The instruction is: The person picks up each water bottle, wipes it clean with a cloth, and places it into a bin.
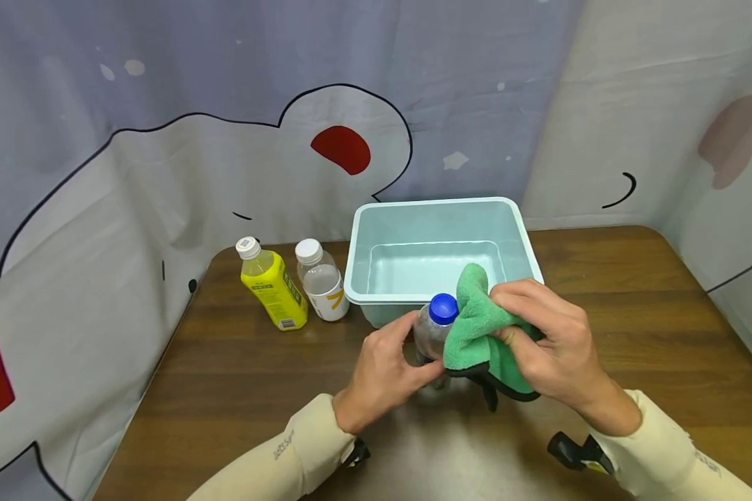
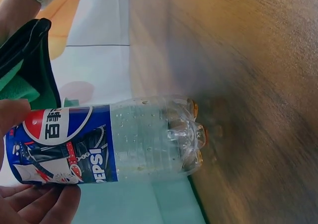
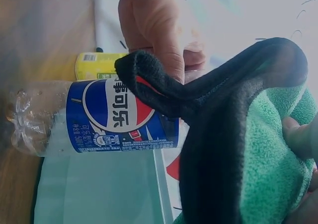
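My left hand (image 1: pixel 385 369) grips a clear plastic Pepsi bottle (image 2: pixel 149 139) round its label. In the head view the bottle's blue cap (image 1: pixel 443 308) shows, and the bottle looks upright just in front of the pale green basin. Droplets cling to its clear lower part. My right hand (image 1: pixel 554 341) holds a bunched green cloth (image 1: pixel 485 323) with black edging, right beside the cap and the bottle's upper side. From the right wrist view, the cloth's black loop (image 3: pixel 149 80) hangs in front of the label. Whether the cloth touches the bottle is hard to tell.
A pale green basin (image 1: pixel 358 240) stands at the back middle of the wooden table (image 1: pixel 225 403). To its left are a yellow-labelled bottle (image 1: pixel 276 292) and a clear bottle with a white cap (image 1: pixel 322 282). A patterned curtain (image 1: pixel 225 174) hangs behind.
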Action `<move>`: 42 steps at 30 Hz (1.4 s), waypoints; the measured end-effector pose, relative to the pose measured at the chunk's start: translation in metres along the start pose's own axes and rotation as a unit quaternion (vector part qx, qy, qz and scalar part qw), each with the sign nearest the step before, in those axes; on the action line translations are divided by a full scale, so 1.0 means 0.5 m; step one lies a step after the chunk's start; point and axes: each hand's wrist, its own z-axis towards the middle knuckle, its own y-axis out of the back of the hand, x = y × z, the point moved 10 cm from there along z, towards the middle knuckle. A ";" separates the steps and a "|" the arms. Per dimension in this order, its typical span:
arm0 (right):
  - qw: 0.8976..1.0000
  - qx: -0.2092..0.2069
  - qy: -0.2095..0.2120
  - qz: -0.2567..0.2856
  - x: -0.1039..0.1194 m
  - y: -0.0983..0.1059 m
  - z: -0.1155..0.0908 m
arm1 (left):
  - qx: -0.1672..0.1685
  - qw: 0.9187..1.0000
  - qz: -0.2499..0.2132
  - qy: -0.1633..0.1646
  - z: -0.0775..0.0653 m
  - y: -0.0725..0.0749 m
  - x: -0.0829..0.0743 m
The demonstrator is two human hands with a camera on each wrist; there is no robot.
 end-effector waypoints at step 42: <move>0.996 0.082 -0.021 -0.024 -0.054 -0.030 -0.048 | 0.024 1.000 0.009 0.001 0.000 -0.032 0.000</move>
